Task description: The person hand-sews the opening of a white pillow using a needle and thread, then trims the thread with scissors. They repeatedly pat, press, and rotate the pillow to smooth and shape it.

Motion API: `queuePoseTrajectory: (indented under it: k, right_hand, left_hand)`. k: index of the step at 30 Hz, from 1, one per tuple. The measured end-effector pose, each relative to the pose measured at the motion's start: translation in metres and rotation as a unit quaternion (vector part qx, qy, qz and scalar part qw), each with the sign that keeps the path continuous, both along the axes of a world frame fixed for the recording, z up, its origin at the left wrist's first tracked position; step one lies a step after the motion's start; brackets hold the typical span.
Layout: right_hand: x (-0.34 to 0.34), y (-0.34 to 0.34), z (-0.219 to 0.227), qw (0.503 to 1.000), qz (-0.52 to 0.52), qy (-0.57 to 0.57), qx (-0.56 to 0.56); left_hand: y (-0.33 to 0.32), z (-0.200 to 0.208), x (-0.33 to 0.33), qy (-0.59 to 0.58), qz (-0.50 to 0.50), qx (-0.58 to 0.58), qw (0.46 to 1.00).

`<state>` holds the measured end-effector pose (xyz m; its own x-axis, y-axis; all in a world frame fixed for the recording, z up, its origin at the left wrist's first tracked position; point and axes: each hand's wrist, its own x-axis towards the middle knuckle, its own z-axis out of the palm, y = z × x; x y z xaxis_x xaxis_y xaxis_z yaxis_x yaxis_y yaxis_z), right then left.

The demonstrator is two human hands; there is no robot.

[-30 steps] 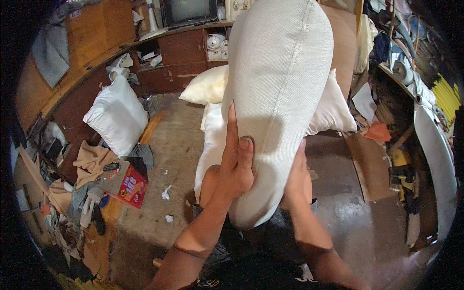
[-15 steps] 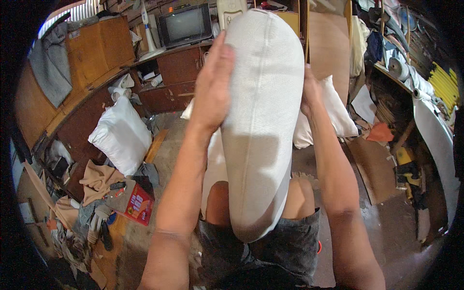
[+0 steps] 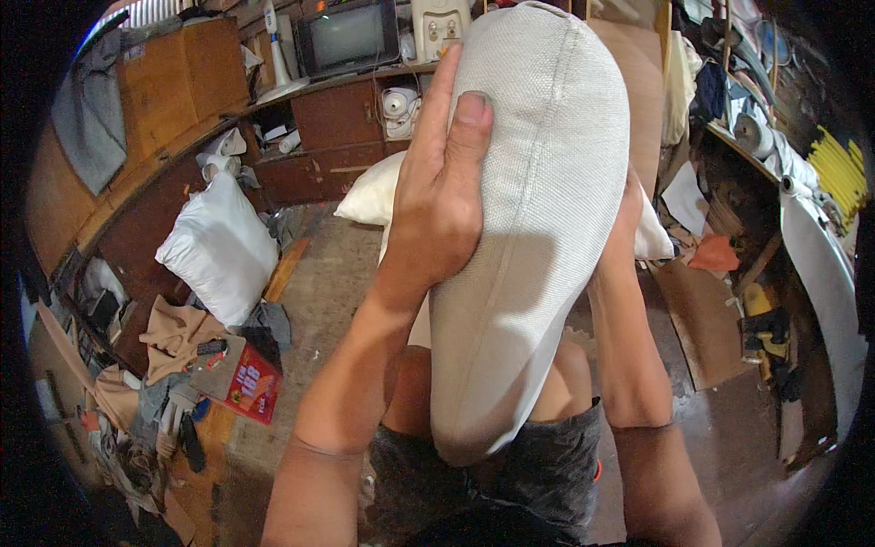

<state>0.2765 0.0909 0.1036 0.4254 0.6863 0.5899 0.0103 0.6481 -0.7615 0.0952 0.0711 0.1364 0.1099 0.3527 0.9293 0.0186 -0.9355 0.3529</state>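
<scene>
Cushion [image 3: 533, 182], pale grey and stuffed tight, is held above the floor in front of the person, between both hands; its narrow end points back toward the lap and its broad, rounded end points away, toward the far cabinet, the long axis leaning a little to the right as it rises, with a seam running along it. From the left, a grey cloth [image 3: 94, 114] hangs over the cabinet front, and near the floor's left edge lie a tan cloth [image 3: 180, 337] and a red carton [image 3: 251, 383]. Right of these stands a white pillow [image 3: 221, 246], and beyond it a television [image 3: 349, 41] sits on top of the far cabinet [image 3: 333, 114]. The left hand [image 3: 439, 196] grips the cushion's left side, fingers straight and pointing away, thumb laid on the near face. Below, the narrow end hangs over dark shorts [image 3: 396, 465]; whether it touches them I cannot tell. The right hand [image 3: 622, 219] grips the opposite side, its fingers mostly hidden behind the cushion. Farther right, a brown board [image 3: 702, 319] lies on the floor, a yellow tool [image 3: 764, 319] just beside its right edge, and yellow tubes [image 3: 834, 173] rest at the far right.
</scene>
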Motion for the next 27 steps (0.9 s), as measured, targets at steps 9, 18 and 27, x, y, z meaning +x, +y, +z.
queuePoseTrajectory:
  k: [9,18,27]
  right_hand:
    - [-0.034,-0.021,0.0,0.968,-0.135,-0.14,0.16]
    - [-0.06,-0.051,0.021,0.805,-0.328,-0.419,0.263]
    - [-0.025,-0.04,0.056,0.844,-0.129,-0.372,0.365]
  left_hand:
    - [-0.038,0.01,0.025,-0.056,0.05,-0.064,0.995]
    - [-0.001,-0.005,0.016,-0.076,-0.045,-0.052,0.995]
    - [0.004,-0.001,-0.006,-0.068,0.04,-0.115,0.99]
